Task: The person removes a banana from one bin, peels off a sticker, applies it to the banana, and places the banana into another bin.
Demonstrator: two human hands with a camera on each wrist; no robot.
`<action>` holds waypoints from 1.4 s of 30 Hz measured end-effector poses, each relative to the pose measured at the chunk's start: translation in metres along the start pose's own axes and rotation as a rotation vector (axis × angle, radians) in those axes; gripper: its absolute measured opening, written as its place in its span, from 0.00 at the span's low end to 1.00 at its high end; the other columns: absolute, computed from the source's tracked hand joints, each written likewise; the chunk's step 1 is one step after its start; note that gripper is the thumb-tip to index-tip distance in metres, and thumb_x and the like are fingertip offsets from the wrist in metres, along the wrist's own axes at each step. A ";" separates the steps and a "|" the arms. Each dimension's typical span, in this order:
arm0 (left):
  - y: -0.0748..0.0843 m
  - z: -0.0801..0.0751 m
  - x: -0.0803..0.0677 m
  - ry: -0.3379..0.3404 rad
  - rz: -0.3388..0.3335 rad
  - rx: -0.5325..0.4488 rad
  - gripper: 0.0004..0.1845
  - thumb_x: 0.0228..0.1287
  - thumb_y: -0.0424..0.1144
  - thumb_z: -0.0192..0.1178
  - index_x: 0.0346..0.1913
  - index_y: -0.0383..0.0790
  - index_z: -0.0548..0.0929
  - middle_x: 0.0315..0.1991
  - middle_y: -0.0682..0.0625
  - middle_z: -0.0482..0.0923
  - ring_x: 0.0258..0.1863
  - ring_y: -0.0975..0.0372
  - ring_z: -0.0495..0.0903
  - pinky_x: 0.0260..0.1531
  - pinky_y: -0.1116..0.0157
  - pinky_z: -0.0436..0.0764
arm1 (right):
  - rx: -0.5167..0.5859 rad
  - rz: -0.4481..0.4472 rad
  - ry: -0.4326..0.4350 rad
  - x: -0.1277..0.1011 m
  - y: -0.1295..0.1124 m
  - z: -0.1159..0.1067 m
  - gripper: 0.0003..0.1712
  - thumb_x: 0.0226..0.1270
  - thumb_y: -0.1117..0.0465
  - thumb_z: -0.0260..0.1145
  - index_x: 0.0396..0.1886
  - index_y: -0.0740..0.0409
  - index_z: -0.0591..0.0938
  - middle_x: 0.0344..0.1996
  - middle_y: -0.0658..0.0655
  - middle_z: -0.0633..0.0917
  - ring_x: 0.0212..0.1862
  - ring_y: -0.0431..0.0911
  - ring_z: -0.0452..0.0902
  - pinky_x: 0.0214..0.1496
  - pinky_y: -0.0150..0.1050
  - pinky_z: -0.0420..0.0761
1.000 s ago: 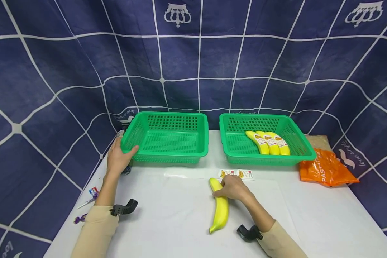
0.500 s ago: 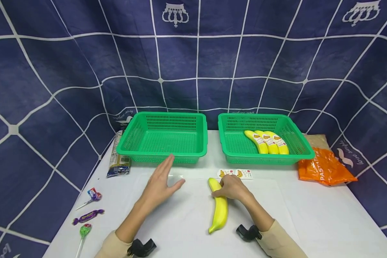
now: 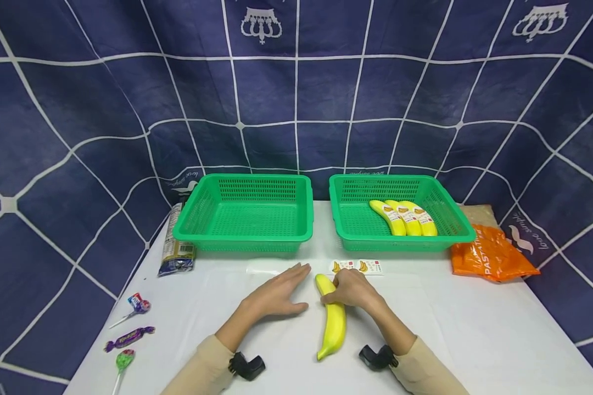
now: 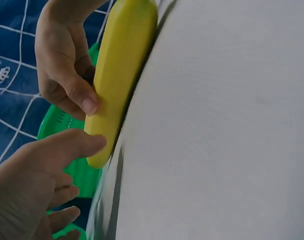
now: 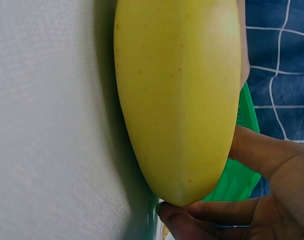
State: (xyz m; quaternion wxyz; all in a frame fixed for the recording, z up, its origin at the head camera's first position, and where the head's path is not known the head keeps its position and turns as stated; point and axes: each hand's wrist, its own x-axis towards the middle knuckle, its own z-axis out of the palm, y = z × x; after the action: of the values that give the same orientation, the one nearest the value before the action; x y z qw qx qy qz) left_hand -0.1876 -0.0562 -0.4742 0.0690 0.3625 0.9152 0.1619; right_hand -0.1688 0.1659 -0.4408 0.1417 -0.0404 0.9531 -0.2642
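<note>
- The banana (image 3: 333,318) lies lengthwise on the white surface (image 3: 474,340), near the middle and towards the near edge, with its far tip pointing at the baskets
- The right hand (image 3: 352,288) is curled over the far end of the banana; the left wrist view shows its thumb (image 4: 84,100) pressed against the side of the fruit, so the hand is clamped on it
- The left hand (image 3: 277,293) lies flat just left of the banana with its fingers straight and together; in the left wrist view one fingertip (image 4: 89,142) touches the banana's far tip
- A strip of banana stickers (image 3: 357,266) lies on the surface just beyond the right hand, between it and the right basket
- Two green baskets stand side by side at the far part of the surface: the left basket (image 3: 192,233) and the right basket (image 3: 454,233)
- Three bananas with labels (image 3: 404,218) lie together in the right half of the right basket
- An orange plastic bag (image 3: 491,255) lies to the right of the right basket, just beside it
- A dark packet (image 3: 175,249) lies just beside the left basket on its left
- Wrapped sweets and lollipops (image 3: 128,329) are scattered near the left edge of the surface, well apart from both hands
- A blue cloth with white lines (image 3: 296,88) hangs behind and around the surface
</note>
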 end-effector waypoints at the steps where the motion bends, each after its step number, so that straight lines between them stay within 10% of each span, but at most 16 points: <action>1: -0.001 0.002 0.003 -0.008 0.001 0.014 0.46 0.61 0.57 0.62 0.76 0.39 0.57 0.77 0.47 0.55 0.77 0.54 0.54 0.74 0.56 0.60 | 0.003 0.001 -0.001 0.000 0.000 0.000 0.19 0.43 0.48 0.80 0.20 0.57 0.84 0.16 0.50 0.77 0.21 0.42 0.69 0.21 0.32 0.66; 32: -0.011 0.015 0.017 -0.049 -0.052 0.118 0.47 0.64 0.69 0.51 0.74 0.37 0.61 0.77 0.46 0.55 0.77 0.55 0.54 0.75 0.57 0.58 | 0.013 -0.010 -0.012 0.002 -0.003 -0.002 0.19 0.44 0.48 0.80 0.22 0.59 0.86 0.14 0.49 0.77 0.18 0.41 0.68 0.19 0.31 0.66; 42: -0.012 0.016 0.016 -0.048 -0.034 0.126 0.47 0.63 0.70 0.50 0.74 0.37 0.62 0.76 0.46 0.56 0.77 0.55 0.55 0.75 0.57 0.58 | 0.046 -0.049 0.092 0.005 0.002 -0.007 0.25 0.46 0.51 0.80 0.40 0.64 0.87 0.27 0.53 0.84 0.28 0.42 0.74 0.30 0.33 0.72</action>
State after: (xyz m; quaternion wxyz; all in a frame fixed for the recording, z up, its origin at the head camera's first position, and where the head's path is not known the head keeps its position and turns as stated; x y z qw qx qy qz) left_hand -0.2033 -0.0492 -0.4938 0.0705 0.3544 0.9277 0.0942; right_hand -0.1756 0.1702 -0.4375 0.0920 -0.0484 0.9511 -0.2910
